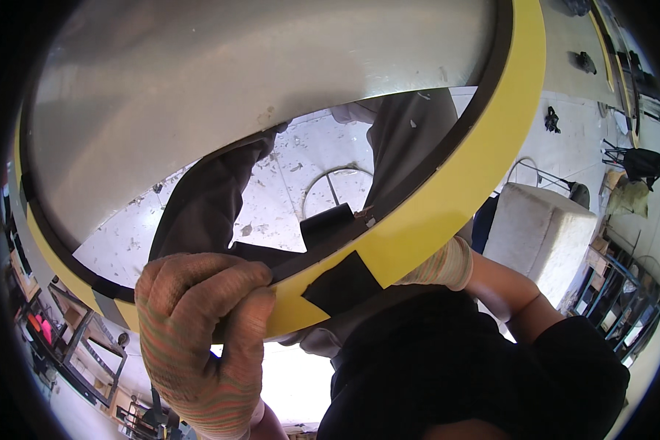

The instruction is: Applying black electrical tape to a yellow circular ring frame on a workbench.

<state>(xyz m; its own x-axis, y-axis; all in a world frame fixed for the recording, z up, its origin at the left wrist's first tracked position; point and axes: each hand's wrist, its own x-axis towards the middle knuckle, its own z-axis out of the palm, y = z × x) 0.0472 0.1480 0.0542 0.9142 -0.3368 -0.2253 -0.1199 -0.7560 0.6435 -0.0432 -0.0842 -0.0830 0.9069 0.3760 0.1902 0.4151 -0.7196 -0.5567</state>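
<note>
A wide yellow band (477,169) with a dark inner lining curves across the view in front of my body. My left hand (198,330), in a striped knit glove with a brownish-orange finger area, pinches the band's edge between thumb and fingers. To the right of that grip, a black patch (345,282) wraps over the yellow face. My right hand (444,265), gloved alike, reaches behind the band; only its cuff and part of the back show, and its fingers are hidden. Inside the curve lies a large, smooth metal sheet (257,66).
Beneath the band are a thin round metal frame (334,183) and a pale floor (271,198) strewn with scraps. A whitish block (539,227) stands at right, near a dark folding stool (642,163) and a metal rack (616,304). Wooden and metal frames (95,352) stand at left.
</note>
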